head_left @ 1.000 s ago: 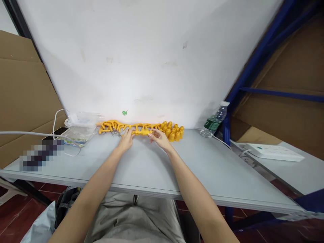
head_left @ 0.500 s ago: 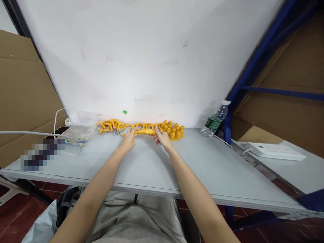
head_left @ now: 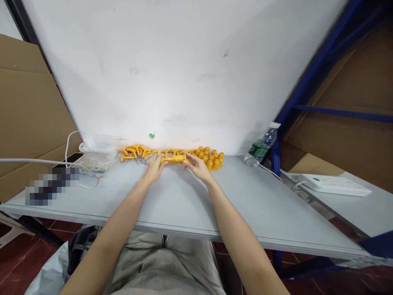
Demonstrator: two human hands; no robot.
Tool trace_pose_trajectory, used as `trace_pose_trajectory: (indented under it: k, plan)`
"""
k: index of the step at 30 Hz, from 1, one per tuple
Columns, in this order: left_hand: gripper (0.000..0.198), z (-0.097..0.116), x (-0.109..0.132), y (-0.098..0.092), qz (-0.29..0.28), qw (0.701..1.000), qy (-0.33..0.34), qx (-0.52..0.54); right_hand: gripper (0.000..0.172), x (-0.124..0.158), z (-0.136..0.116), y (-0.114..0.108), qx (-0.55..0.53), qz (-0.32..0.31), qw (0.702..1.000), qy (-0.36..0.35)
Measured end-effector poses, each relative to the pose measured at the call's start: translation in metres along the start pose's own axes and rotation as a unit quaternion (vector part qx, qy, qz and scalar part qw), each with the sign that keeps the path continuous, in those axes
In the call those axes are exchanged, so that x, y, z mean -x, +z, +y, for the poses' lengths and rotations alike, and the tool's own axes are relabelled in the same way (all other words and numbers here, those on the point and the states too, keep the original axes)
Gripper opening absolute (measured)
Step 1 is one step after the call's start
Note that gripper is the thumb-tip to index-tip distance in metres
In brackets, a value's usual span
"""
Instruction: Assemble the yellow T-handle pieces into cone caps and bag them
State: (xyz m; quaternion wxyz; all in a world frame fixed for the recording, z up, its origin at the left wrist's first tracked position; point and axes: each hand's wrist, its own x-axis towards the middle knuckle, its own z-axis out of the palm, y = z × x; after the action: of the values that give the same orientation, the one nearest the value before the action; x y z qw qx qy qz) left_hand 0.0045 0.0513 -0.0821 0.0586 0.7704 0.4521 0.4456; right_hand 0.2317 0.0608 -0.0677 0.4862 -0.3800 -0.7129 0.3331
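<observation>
A slim yellow plastic piece, ribbed along its left part and thicker toward the right, lies level between my two hands. My left hand is closed around its left end. At the right end, my right hand pinches it between thumb and fingers, which partly cover that tip. Behind my hands runs a row of branched yellow plastic pieces along the wall. Small metal springs or screws, too small to tell, lie in a pile left of my left hand. Several yellow cone-shaped caps stand right of my right hand.
A plastic water bottle leans at the right by the blue frame. Farther right is a white power strip. Clear plastic bags, a white cable and a blurred-out object occupy the left side of the table.
The yellow piece has shifted slightly left with my left hand. My right hand's fingers have moved from along its thick part to its right end.
</observation>
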Motion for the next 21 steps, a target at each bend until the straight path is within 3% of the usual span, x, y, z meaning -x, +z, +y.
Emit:
trace_pose_trajectory:
  k: [13,21]
  plan:
    - [0.018,0.0022,0.0003,-0.0019,0.036,0.999,0.002,-0.017,0.055,-0.0001,0.002,0.0021,-0.015,0.006,1.0,0.007]
    - [0.019,0.0026,0.0004,-0.0015,0.03,0.999,-0.009,-0.017,0.062,0.0009,-0.0029,0.0048,-0.024,0.021,0.999,0.039]
